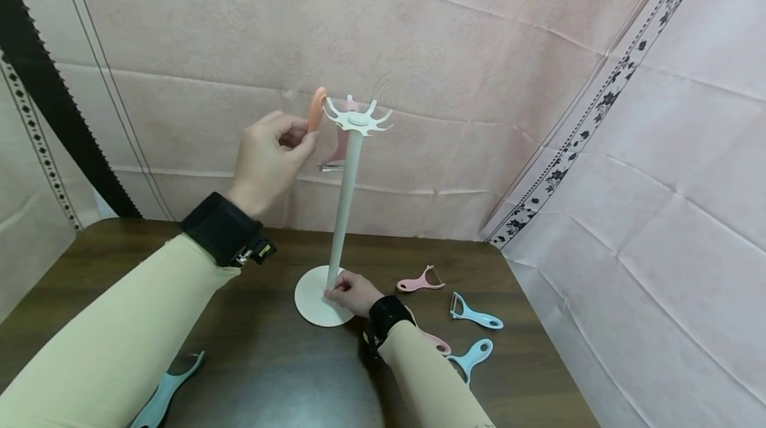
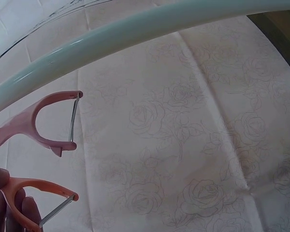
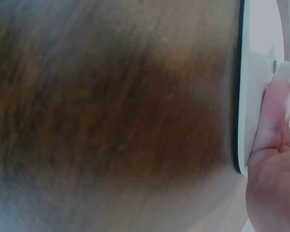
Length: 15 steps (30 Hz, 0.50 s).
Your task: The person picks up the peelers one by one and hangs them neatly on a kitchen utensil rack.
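A pale green utensil stand [image 1: 346,209] with a round base [image 1: 308,295] rises upright from the table, a ring of curved hooks at its top. Thumb and fingers of my left hand [image 1: 269,159] pinch an orange peeler [image 1: 316,109] beside the leftmost hooks. In the left wrist view its blade end [image 2: 43,184] points away from the fingers. A pink peeler [image 2: 24,123] hangs from the stand, behind the pole in the head view. Low down, my right hand [image 1: 357,294] grips the foot of the pole, close over the base.
Right of the stand lie a pink peeler [image 1: 413,284], two blue peelers [image 1: 481,318] and another pink peeler [image 1: 439,345] partly hidden by my right forearm. At the front left, a blue peeler [image 1: 158,398] is partly covered by my left sleeve. Patterned cloth [image 1: 449,82] hangs behind the table.
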{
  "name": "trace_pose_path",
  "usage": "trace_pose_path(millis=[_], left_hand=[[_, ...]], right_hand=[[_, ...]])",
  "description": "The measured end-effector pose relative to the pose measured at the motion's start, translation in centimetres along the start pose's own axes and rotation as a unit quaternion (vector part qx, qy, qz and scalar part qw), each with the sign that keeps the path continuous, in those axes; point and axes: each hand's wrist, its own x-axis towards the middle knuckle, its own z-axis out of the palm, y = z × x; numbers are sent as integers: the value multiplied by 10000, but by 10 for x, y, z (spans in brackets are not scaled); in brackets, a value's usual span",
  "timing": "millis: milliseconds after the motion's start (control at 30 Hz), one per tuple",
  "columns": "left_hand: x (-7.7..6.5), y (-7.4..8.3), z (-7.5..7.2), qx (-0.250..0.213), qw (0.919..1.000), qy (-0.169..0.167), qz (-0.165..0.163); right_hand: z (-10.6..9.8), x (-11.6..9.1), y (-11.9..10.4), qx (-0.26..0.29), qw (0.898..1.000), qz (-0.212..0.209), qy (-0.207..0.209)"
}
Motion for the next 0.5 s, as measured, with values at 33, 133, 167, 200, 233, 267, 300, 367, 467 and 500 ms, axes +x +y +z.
trace_pose_path(millis=[33, 133, 167, 200, 233, 267, 300, 367, 467, 500], left_hand=[[0, 0, 0, 7, 10000, 11, -4], [0, 0, 1, -11, 10000, 31, 39], [0, 0, 1, 1, 10000, 34, 55], [0, 0, 2, -5, 10000, 37, 63], [0, 0, 2, -13, 10000, 40, 67], [1, 0, 2, -57, 9999, 56, 75], [1, -1, 2, -92, 9999, 71, 70], [1, -1, 2, -146, 9998, 92, 45], [2, -1, 2, -175, 9998, 100, 5], [2, -1, 3, -143, 9999, 78, -9]], right_hand=[[0, 0, 0, 9, 10000, -7, -7], [-1, 0, 0, 1, 10000, -17, 31], [-1, 0, 1, -9, 10000, -30, 50], [-1, 1, 1, -13, 10000, -38, 71], [-1, 1, 2, -17, 10000, -48, 85], [-1, 2, 2, -43, 9999, -68, 103], [0, 3, 3, -78, 9999, -95, 113], [1, 6, 5, -130, 9997, -150, 112], [3, 9, 8, -189, 9996, -196, 111], [3, 9, 9, -190, 9996, -190, 110]])
